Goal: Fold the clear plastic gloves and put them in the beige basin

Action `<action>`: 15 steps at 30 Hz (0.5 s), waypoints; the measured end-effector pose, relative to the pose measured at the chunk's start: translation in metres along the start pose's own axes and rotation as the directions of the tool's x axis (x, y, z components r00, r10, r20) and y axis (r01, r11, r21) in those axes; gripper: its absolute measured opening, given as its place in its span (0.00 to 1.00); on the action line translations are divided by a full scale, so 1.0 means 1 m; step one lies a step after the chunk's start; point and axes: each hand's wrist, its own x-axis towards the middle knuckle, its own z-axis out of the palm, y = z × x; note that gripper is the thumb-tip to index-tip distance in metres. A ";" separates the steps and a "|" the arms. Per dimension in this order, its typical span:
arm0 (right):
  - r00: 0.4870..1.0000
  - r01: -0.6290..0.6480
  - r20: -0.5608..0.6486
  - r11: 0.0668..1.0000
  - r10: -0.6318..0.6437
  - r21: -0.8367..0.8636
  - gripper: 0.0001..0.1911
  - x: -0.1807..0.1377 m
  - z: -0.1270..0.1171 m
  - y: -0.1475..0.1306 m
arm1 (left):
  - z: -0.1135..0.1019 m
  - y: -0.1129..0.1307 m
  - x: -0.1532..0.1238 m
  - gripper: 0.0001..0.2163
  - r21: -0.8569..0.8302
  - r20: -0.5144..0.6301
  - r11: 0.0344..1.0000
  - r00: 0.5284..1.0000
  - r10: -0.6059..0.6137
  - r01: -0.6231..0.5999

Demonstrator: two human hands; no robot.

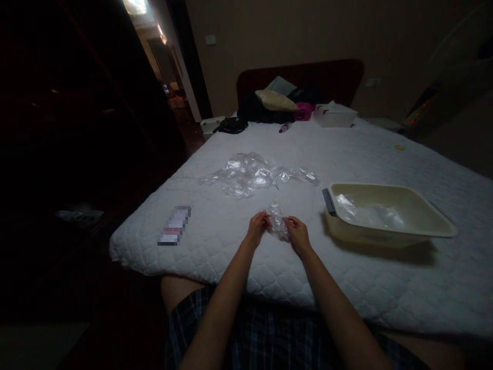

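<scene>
Both my hands meet over the near part of a white quilted mattress [239, 257]. My left hand [257, 227] and my right hand [297, 233] each pinch one side of a small crumpled clear plastic bag [277, 221], which stands up between them. Beyond it lies a loose heap of clear plastic bags [254, 174]. To the right sits a cream plastic basin [423, 226] with more clear plastic [370, 213] inside.
A flat dark-ended packet [174, 225] lies at the mattress's left near corner. At the far end are a pillow [275, 100], dark clothes [254, 110], a pink item [303, 111], a white box [334, 115] and a dark headboard [331, 77]. A doorway [169, 67] opens at left.
</scene>
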 end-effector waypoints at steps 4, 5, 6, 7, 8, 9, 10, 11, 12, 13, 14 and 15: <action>0.997 -0.081 0.015 0.975 0.080 0.208 0.16 0.002 -0.006 -0.002 | 0.000 0.001 -0.003 0.12 0.083 0.006 0.996 1.000 -0.023 0.022; 0.995 -0.096 0.021 0.962 0.093 0.257 0.15 0.002 -0.008 -0.003 | -0.001 0.002 -0.003 0.12 0.072 0.001 0.997 1.000 -0.018 0.018; 0.994 -0.109 0.024 0.946 0.107 0.305 0.15 0.002 -0.010 -0.005 | -0.002 0.003 -0.003 0.12 0.047 -0.003 0.999 1.000 -0.004 0.004; 0.993 -0.118 0.020 0.928 0.119 0.354 0.14 0.001 -0.012 -0.007 | -0.002 0.004 -0.003 0.12 0.010 -0.008 1.000 1.000 0.015 -0.015; 0.991 -0.128 0.013 0.906 0.135 0.404 0.13 0.001 -0.015 -0.008 | -0.003 0.005 -0.003 0.12 -0.034 -0.016 0.999 0.999 0.033 -0.034; 0.988 -0.142 0.005 0.880 0.157 0.453 0.12 0.001 -0.019 -0.009 | -0.003 0.006 -0.004 0.11 -0.077 -0.026 0.996 0.999 0.046 -0.048; 0.982 -0.164 0.003 0.853 0.187 0.495 0.11 0.001 -0.022 -0.010 | -0.003 0.007 -0.004 0.11 -0.108 -0.036 0.993 0.998 0.051 -0.054; 0.976 -0.191 0.012 0.829 0.217 0.525 0.10 0.001 -0.025 -0.011 | -0.003 0.007 -0.004 0.11 -0.119 -0.041 0.991 0.998 0.050 -0.055; 0.970 -0.220 0.031 0.813 0.241 0.539 0.10 0.001 -0.028 -0.011 | -0.002 0.007 -0.005 0.11 -0.112 -0.036 0.992 0.998 0.048 -0.051; 0.966 -0.244 0.058 0.807 0.254 0.537 0.09 0.001 -0.029 -0.012 | -0.002 0.007 -0.006 0.12 -0.094 -0.022 0.994 0.999 0.047 -0.048; 0.964 -0.260 0.089 0.811 0.251 0.523 0.10 0.000 -0.030 -0.012 | -0.001 0.007 -0.006 0.13 -0.075 -0.002 0.996 0.999 0.048 -0.048; 0.964 -0.265 0.125 0.823 0.234 0.502 0.11 0.000 -0.030 -0.012 | -0.001 0.006 -0.007 0.14 -0.059 0.021 0.997 0.999 0.047 -0.046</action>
